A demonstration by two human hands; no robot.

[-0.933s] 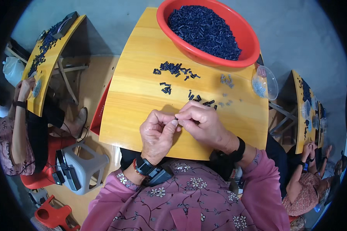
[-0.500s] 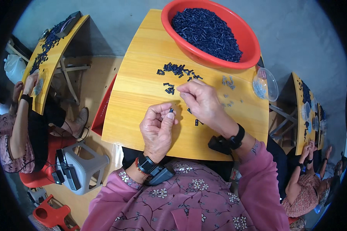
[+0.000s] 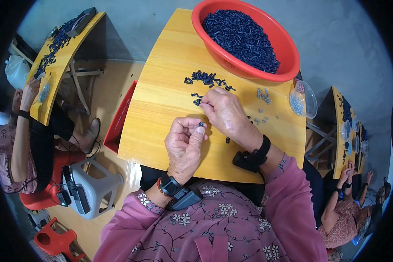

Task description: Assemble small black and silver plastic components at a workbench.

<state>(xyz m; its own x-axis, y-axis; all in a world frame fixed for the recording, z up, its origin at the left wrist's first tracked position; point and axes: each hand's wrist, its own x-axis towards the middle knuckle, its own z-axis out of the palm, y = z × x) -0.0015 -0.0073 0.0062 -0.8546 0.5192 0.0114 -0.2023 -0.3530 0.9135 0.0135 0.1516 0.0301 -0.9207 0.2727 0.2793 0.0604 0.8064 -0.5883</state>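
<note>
Now my left fingers (image 3: 190,122) pinch a black plastic piece (image 3: 201,124) over the table (image 3: 161,109); right fingers (image 3: 210,102) by the small dark pile (image 3: 197,102), grip unclear: picking step, I'd judge, calling for a neat lift.

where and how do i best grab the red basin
Probably take the red basin by its rim, one hand at each side, coming from the near side of the table: the wide mouth leaves that edge exposed, while dark pieces fill much of the inside.
</note>
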